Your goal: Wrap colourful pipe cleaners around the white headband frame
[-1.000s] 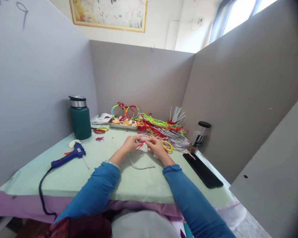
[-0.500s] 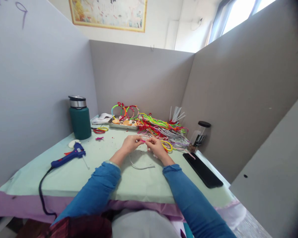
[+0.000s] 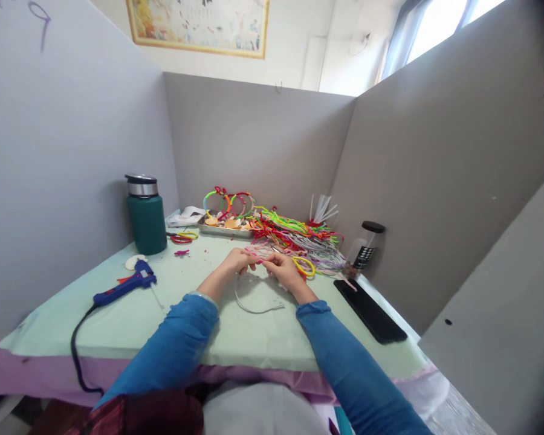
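Note:
My left hand (image 3: 236, 262) is closed in a pinch above the middle of the table. Facing it, my right hand (image 3: 283, 270) is closed too, its fingertips near the left ones. Between them shows a small bright pink piece of pipe cleaner (image 3: 260, 262), gripped by both; its full shape is hidden by the fingers. A thin grey pipe cleaner (image 3: 259, 312) curves over the cloth below, its upper end running up by my left hand. Whether that hand holds it I cannot tell. Yellow-handled scissors (image 3: 304, 266) lie just beside my right hand.
Behind the hands is a heap of coloured pipe cleaners (image 3: 294, 232) and a metal tray (image 3: 224, 231) of shell-like pieces. A green bottle (image 3: 146, 223), red-and-yellow scissors (image 3: 182, 238) and a blue glue gun (image 3: 126, 289) are left. A black phone (image 3: 372, 311) and clear bottle (image 3: 365, 249) are right.
My left hand has shifted slightly left and its fingers have turned a little. My right hand has barely moved. The grey pipe cleaner's curve has sunk slightly lower.

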A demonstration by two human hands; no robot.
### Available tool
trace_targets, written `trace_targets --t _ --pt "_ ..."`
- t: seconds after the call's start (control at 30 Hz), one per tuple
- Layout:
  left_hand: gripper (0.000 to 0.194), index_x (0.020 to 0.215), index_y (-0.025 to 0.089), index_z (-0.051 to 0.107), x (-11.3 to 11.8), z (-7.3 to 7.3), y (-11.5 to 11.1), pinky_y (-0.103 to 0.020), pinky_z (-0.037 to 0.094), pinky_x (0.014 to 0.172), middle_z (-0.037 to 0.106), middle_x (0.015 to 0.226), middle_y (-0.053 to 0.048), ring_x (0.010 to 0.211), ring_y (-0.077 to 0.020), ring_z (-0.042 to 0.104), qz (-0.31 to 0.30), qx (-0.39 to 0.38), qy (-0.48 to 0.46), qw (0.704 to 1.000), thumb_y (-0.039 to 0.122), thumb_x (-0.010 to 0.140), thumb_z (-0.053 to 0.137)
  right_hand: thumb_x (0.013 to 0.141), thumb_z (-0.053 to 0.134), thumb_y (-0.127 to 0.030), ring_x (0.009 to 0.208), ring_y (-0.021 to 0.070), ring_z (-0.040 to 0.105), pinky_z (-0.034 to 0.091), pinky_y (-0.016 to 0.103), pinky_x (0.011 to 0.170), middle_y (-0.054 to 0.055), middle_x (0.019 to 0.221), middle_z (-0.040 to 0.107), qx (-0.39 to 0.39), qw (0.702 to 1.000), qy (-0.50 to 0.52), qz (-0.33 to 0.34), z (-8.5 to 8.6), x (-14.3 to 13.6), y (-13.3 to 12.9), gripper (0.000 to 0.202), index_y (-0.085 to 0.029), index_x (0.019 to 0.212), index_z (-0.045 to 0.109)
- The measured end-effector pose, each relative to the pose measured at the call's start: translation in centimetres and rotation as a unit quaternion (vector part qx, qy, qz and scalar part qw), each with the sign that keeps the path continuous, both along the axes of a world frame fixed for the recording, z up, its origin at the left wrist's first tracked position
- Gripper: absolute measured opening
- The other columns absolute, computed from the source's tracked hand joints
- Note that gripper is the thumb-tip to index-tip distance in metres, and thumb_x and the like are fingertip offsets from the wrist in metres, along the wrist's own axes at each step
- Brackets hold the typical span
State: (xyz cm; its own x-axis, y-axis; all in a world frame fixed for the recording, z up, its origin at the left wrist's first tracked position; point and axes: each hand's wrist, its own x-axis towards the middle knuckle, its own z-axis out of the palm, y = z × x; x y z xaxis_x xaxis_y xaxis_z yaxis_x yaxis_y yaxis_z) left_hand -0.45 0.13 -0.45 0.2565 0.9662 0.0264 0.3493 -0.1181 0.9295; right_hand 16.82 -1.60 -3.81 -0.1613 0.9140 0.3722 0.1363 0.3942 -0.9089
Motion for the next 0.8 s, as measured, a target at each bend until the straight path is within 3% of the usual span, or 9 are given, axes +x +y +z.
trace_targets --t 0.13,0.27,0.4,0.53,0.8 --pt "0.039 0.063 0.012 0.063 0.0 -0.3 0.2 -0.021 0.027 0.038 0.054 0.045 0.001 0.034 -0.0062 0.037 -0.01 0.027 -0.001 1.0 0.049 0.074 0.059 0.071 0.066 -0.044 0.046 0.0108 0.047 0.037 0.023 0.045 -0.004 0.053 0.054 -0.007 1.0 0.016 -0.011 0.0 0.0 0.1 0.026 -0.02 0.068 0.056" --pt "0.041 0.071 0.013 0.067 -0.1 -0.7 0.6 -0.021 0.036 0.045 0.051 0.04 0.002 0.039 -0.0105 0.048 0.036 0.098 0.054 0.993 0.05 0.08 0.053 0.069 0.066 -0.042 0.045 0.0106 0.046 0.037 0.023 0.043 -0.004 0.052 0.054 -0.023 0.999 0.024 -0.041 0.2 0.0 0.1 0.025 -0.019 0.068 0.056" --pt "0.023 0.077 0.016 0.071 -0.1 -0.8 0.8 -0.022 0.045 0.06 0.067 0.065 -0.002 0.061 -0.0129 0.06 0.056 0.255 0.09 0.961 0.036 0.079 0.06 0.07 0.066 -0.041 0.047 0.0111 0.048 0.041 0.022 0.044 -0.003 0.055 0.055 -0.038 0.997 0.036 -0.053 0.3 0.1 0.0 0.023 -0.019 0.069 0.057" --pt "0.014 0.088 0.019 0.073 0.1 -1.1 0.7 -0.023 0.048 0.071 0.07 0.092 -0.005 0.077 -0.0125 0.062 0.027 0.391 0.104 0.914 0.02 0.079 0.062 0.069 0.068 -0.042 0.046 0.0105 0.048 0.041 0.022 0.042 -0.004 0.054 0.054 -0.05 0.996 0.057 -0.046 0.0 0.1 0.3 0.025 -0.019 0.07 0.057" --pt "0.021 0.096 0.018 0.074 0.1 -1.6 0.9 -0.027 0.05 0.078 0.07 0.099 -0.008 0.087 -0.0162 0.065 0.004 0.434 0.173 0.884 0.013 0.081 0.061 0.069 0.068 -0.042 0.044 0.0098 0.046 0.04 0.022 0.041 -0.004 0.053 0.054 -0.036 0.996 0.066 -0.038 -0.3 0.1 0.6 0.025 -0.019 0.071 0.058"
